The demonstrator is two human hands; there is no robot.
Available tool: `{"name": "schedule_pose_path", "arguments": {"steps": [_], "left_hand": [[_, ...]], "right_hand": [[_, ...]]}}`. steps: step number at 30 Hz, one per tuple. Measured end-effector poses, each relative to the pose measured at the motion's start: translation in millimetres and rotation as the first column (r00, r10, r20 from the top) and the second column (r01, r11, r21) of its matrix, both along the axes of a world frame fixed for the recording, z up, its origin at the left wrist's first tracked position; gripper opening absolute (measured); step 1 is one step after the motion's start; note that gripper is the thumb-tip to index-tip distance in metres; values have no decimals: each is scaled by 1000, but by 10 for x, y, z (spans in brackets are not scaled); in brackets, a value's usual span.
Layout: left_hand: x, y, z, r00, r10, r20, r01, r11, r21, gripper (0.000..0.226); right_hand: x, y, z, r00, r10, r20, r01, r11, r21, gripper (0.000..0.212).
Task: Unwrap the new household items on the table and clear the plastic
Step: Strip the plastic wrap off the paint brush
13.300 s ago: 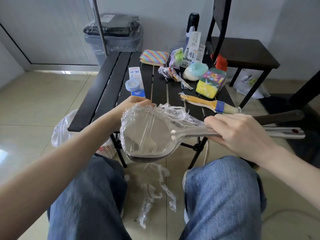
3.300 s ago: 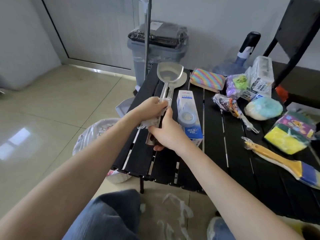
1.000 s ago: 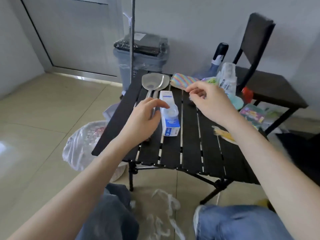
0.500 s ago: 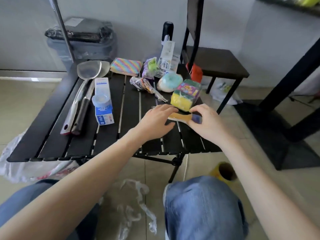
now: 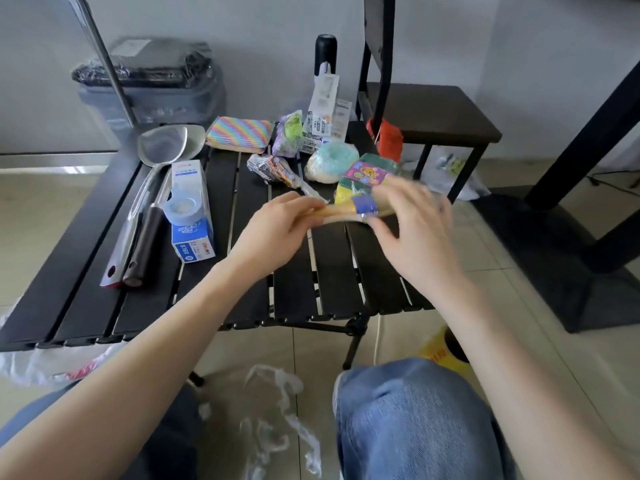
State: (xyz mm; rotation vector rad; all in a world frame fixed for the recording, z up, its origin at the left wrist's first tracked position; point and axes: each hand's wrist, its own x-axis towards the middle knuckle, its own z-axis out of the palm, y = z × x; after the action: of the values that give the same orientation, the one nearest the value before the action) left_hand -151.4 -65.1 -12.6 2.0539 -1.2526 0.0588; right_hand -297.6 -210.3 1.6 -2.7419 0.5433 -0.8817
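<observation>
The wrapped paintbrush (image 5: 349,210) is up off the table now, held just right of the frame's centre, wooden handle pointing left, blue band and bristles to the right. The left hand (image 5: 277,226) grips the handle end, fingers curled round it. The right hand (image 5: 412,233) sits over the bristle end, blurred, fingers spread and bent around the clear plastic there; it looks like it has hold of the wrap, though the smear makes the exact grip hard to read.

Right behind the brush, the pack of yellow and green sponges (image 5: 367,176) lies on the black slatted table (image 5: 332,271). Next to it, a pale blue scrubber ball (image 5: 332,161), and a small crinkly wrapped bundle (image 5: 273,169) toward the middle. Further back, upper centre, a rainbow-striped cloth (image 5: 239,133).

Over on the left of the table, two bare metal spatulas (image 5: 152,188) lie side by side, with a blue-and-white tape box (image 5: 190,209) just beside them.

Down at the bottom of the frame, between the denim knees, crumpled clear plastic (image 5: 277,420) lies on the tiled floor. A grey bin (image 5: 149,88) stands at upper left, a dark chair (image 5: 426,109) at upper right.
</observation>
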Motion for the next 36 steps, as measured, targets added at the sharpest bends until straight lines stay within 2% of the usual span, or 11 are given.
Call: {"name": "schedule_pose_path", "arguments": {"steps": [2,4,5,7,8,9,16,21,29,32,36], "left_hand": [[0,113,67,988,65,-138,-72,996,-48,26],[-14,213,105,953,72,-295,-95,993,-65,25],[-18,256,115,921,46,-387,-88,992,-90,25],[-32,311,116,821,-29,-570,-80,983,-165,23],[-31,327,106,773,-65,-631,-83,976,-202,23],[-22,337,101,744,-89,-662,-89,969,-230,24],[160,457,-11,752,-73,-655,-108,967,-232,31],[152,456,-92,829,-20,-559,-169,944,-284,27],[204,378,-117,880,68,-469,-249,909,-334,12],[196,368,-197,873,123,-472,-328,864,-382,8],[153,392,-175,917,116,-382,-273,880,-389,20]], "right_hand": [[85,101,53,971,-50,233,43,998,37,52],[182,245,80,922,-102,373,-12,957,291,57],[238,328,101,916,-124,380,-78,877,474,55],[377,468,107,957,-83,276,-184,561,807,38],[450,515,91,974,-14,226,-198,424,884,26],[520,555,78,977,59,203,-211,371,905,19],[870,629,71,939,87,334,-342,371,864,15],[950,706,-69,909,197,368,-410,255,875,22],[1032,764,-124,874,151,462,-484,172,858,30],[1030,752,-169,884,127,449,-466,179,867,35],[981,713,-186,890,123,439,-456,221,862,44]]}}
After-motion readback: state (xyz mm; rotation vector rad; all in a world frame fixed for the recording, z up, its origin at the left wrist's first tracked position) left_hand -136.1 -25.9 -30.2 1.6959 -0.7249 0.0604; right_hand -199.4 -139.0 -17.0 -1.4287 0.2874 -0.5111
